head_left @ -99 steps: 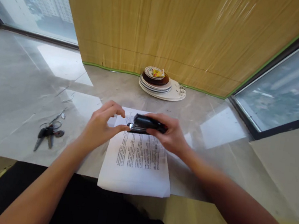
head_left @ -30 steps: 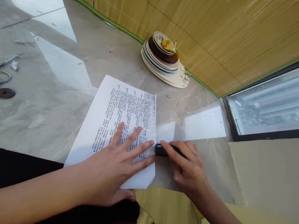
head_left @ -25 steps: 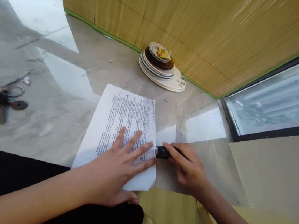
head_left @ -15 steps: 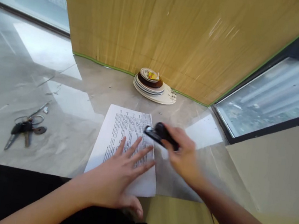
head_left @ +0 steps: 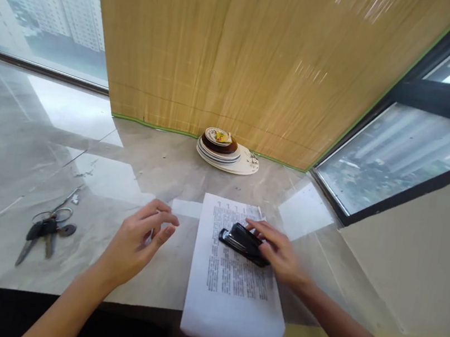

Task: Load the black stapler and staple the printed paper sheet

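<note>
A black stapler (head_left: 244, 243) lies on its side on printed paper sheets (head_left: 232, 313). My right hand (head_left: 275, 252) is around the stapler's rear end, thumb on the near side and fingers along the far side. The sheets lie on the grey marble-look counter, and their near edge sticks out past the counter's front edge. To the left of the paper, my left hand (head_left: 138, 240) is raised over the counter, fingers loosely bent and apart, holding nothing.
A bunch of keys (head_left: 47, 229) lies on the counter at the left. Stacked plates (head_left: 226, 157), topped by a small yellow packet (head_left: 223, 137), stand against the yellow wood-grain panel (head_left: 225, 50). Windows (head_left: 404, 156) are on both sides.
My left hand has lifted off the paper and moved left, its fingers now bent. The paper has shifted right and towards me. The stapler, raised before, now rests on the sheets.
</note>
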### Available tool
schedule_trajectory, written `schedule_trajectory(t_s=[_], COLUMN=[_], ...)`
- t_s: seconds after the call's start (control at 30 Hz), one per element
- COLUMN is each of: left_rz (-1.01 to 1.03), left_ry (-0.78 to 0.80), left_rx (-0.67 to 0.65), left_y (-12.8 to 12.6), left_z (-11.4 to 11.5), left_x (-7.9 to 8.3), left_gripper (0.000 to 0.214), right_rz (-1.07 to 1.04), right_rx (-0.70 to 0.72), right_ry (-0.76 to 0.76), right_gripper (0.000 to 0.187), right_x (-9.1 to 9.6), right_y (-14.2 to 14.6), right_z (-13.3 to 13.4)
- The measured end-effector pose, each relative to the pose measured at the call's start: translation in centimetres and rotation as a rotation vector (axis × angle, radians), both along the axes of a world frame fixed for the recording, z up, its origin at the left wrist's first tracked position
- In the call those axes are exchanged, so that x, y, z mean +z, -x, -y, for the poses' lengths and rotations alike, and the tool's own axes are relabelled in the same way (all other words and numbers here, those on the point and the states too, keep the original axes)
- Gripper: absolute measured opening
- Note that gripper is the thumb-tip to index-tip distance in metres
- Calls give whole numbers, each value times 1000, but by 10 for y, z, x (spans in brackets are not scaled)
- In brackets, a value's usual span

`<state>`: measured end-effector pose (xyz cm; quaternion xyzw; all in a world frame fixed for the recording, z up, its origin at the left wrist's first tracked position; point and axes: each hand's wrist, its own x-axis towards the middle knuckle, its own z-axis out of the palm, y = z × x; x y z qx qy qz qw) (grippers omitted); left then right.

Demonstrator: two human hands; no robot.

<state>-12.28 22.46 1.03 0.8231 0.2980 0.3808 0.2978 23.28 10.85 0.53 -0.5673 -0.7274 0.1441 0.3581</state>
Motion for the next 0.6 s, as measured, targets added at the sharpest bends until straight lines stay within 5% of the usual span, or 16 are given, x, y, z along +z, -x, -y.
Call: schedule_trajectory(t_s=[0.13,0.27,0.4,0.6], left_rz=[20,85,164,240], left_ry=[6,33,95,111], left_rx=[148,223,282,496], left_y=[4,5,6,13], left_z=[-2,-6,-7,-15], left_x=[-2,-3,-3,-5], left_gripper=[28,29,26,25], right_rz=[203,448,576,498], right_rx=[-86,-48,49,129], right_ry=[-71,103,171,22], right_gripper=[36,61,64,54], right_x=[-8,-26,-41,-42], right_y=[-35,-27,16,128], right_z=[-36,-91,-130,-189])
